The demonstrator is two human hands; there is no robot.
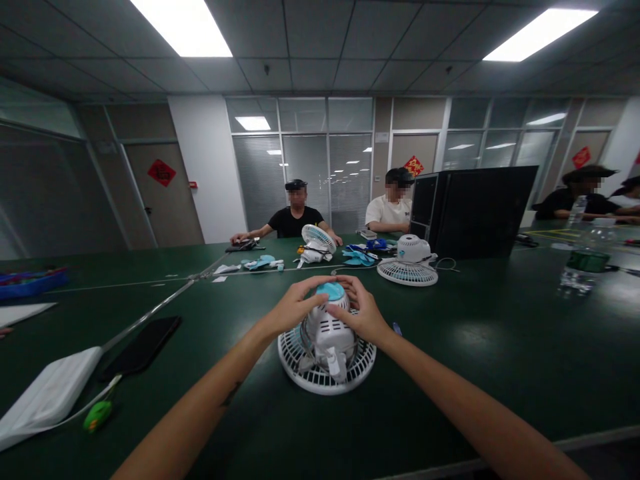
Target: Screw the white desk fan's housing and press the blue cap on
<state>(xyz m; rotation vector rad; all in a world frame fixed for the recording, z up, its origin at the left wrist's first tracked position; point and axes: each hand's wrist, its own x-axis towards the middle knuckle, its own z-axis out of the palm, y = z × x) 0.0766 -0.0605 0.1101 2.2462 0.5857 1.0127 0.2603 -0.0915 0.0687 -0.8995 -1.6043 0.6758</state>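
Note:
A white desk fan (334,327) lies grille-down on the green table in front of me, its motor housing pointing up. A round light-blue cap (331,291) sits on top of the housing. My left hand (301,303) curves around the cap from the left, thumb at its near edge. From the right, my right hand (361,308) wraps the cap and the upper housing, fingers behind and thumb in front. Both hands' far fingertips are partly hidden behind the cap. A white tab-like part (336,363) shows at the near side of the housing, over the grille.
At left lie a black phone (143,348), a white box-like device (53,387) with a cord, and a green trinket (99,415). Two more fans (409,261) (318,245), a black computer case (475,212) and a water bottle (590,253) stand beyond. Co-workers sit across the table.

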